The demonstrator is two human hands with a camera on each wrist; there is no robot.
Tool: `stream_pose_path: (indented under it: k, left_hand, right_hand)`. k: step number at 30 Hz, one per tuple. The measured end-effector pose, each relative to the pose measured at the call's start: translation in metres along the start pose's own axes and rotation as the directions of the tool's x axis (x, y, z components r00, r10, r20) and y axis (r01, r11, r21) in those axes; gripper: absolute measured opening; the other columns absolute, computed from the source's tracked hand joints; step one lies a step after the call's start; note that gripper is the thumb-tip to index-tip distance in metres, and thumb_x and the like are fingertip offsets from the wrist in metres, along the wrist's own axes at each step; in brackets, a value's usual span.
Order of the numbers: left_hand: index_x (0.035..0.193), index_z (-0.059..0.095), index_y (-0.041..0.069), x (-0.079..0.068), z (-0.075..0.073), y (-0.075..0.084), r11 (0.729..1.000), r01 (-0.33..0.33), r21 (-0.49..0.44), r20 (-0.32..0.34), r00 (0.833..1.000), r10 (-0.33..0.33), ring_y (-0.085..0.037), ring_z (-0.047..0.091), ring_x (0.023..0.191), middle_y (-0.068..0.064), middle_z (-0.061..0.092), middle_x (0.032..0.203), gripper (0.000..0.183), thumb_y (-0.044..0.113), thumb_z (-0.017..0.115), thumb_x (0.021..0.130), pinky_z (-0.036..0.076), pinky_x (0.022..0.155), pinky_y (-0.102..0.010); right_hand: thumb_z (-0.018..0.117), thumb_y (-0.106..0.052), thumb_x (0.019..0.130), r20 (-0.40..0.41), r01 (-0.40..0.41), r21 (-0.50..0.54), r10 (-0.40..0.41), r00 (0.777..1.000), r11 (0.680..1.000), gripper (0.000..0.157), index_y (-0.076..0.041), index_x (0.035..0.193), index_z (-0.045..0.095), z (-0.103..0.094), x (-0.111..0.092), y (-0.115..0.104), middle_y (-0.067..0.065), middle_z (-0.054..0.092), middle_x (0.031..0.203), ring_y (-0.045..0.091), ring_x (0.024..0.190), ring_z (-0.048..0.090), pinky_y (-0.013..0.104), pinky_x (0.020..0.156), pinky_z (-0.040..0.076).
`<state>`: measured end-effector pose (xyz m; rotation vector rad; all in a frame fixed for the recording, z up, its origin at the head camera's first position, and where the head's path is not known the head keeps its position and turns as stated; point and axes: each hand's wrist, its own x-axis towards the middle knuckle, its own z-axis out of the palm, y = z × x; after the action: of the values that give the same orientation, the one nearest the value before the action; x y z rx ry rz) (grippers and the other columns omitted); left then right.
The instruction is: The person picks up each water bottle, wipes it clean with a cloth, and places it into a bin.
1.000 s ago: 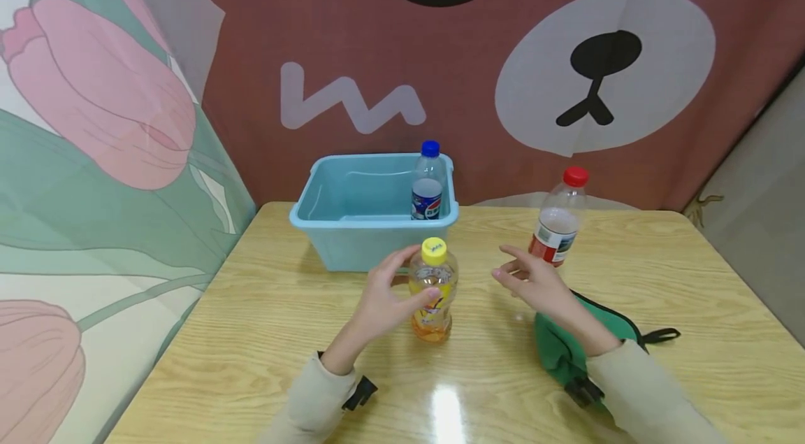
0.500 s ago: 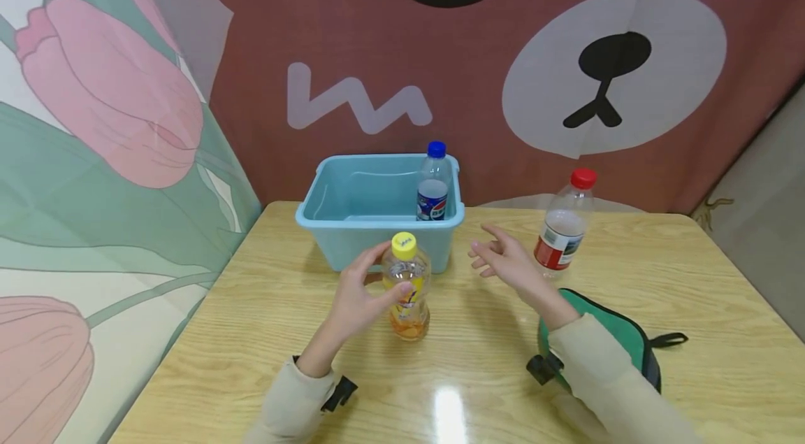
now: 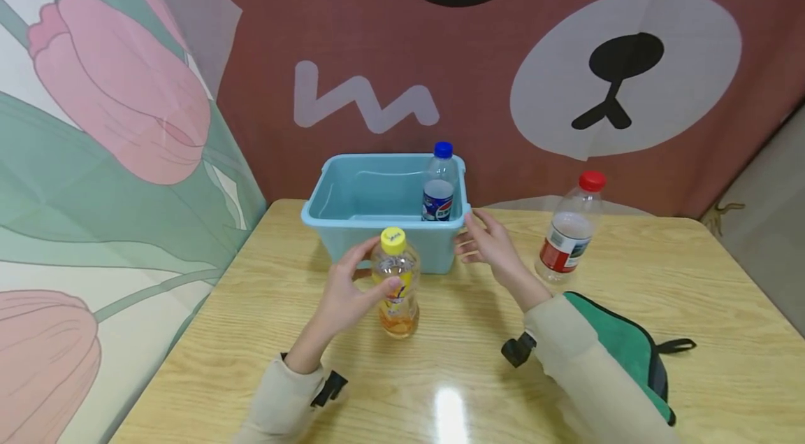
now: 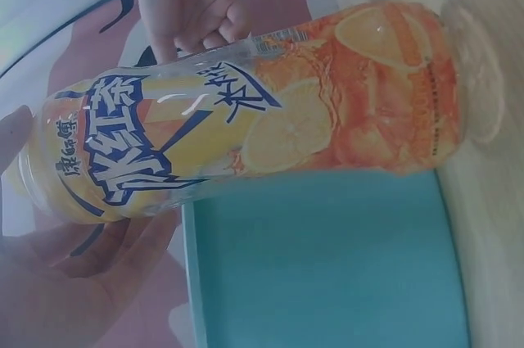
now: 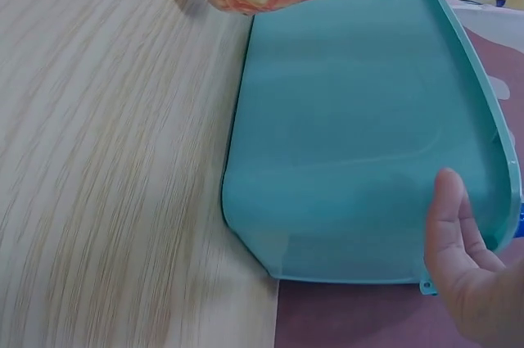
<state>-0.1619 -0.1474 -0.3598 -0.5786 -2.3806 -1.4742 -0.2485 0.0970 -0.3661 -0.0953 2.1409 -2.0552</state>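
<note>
My left hand (image 3: 346,294) grips an iced tea bottle (image 3: 396,294) round its upper half, thumb in front and fingers behind. The bottle is upright over the table, with a yellow cap and a yellow-and-orange label. Its label fills much of the left wrist view. My right hand (image 3: 497,248) is at the right front corner of a light blue plastic bin (image 3: 434,254), fingers loosely extended beside the rim. In the right wrist view the thumb (image 5: 447,201) overlaps the bin wall. A blue-capped Pepsi bottle (image 3: 437,196) stands inside the bin at the right; its base is hidden.
A red-capped clear bottle (image 3: 569,238) with a red-and-white label stands right of my right hand. Nearer, a green zipped pouch (image 3: 619,339) with a black loop lies partly under my right sleeve. Behind the wooden table (image 3: 490,405) hangs a printed cloth (image 3: 478,73).
The iced tea bottle has moved left in my left hand, to in front of the bin. My right hand has moved left and forward from near the red-capped bottle to the bin's right corner.
</note>
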Motion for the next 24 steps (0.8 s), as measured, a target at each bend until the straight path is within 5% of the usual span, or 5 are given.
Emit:
stream_pose_path:
  k: [10, 17, 24]
  left_hand:
    - [0.128, 0.047, -0.001, 0.01, -0.019, 0.009, 0.995, -0.096, 0.026, -0.069, 0.993, 0.097, -0.027, 0.055, 0.1, -0.015, 0.057, 0.112, 0.06, 0.01, 0.074, 0.076, 0.053, 0.073, -0.035]
    - [0.128, 0.047, -0.002, 0.023, -0.037, 0.02, 0.989, -0.148, 0.013, -0.098, 0.984, 0.149, -0.025, 0.054, 0.099, -0.015, 0.058, 0.109, 0.059, 0.021, 0.071, 0.079, 0.052, 0.073, -0.035]
    - [0.123, 0.052, -0.003, 0.042, -0.057, 0.034, 0.978, -0.208, 0.009, -0.154, 0.966, 0.207, -0.015, 0.056, 0.087, -0.015, 0.062, 0.095, 0.057, 0.032, 0.069, 0.08, 0.051, 0.065, -0.022]
  right_hand:
    - [0.042, -0.028, 0.097, -0.007, 0.014, 0.048, -0.013, 1.0, 0.999, 0.047, -0.001, 0.136, 0.036, 0.008, 0.008, -0.001, 0.008, 0.064, 0.078, 0.013, 0.063, 0.062, 0.03, 0.059, 0.054]
    - [0.043, -0.026, 0.097, -0.016, 0.015, 0.053, -0.014, 1.0, 0.999, 0.046, 0.0, 0.135, 0.037, 0.008, 0.007, -0.002, 0.007, 0.063, 0.076, 0.013, 0.062, 0.062, 0.029, 0.057, 0.054]
    - [0.044, -0.026, 0.097, -0.013, 0.006, 0.05, -0.006, 1.0, 0.999, 0.047, -0.001, 0.135, 0.036, 0.008, 0.008, -0.001, 0.009, 0.064, 0.078, 0.014, 0.064, 0.062, 0.031, 0.06, 0.054]
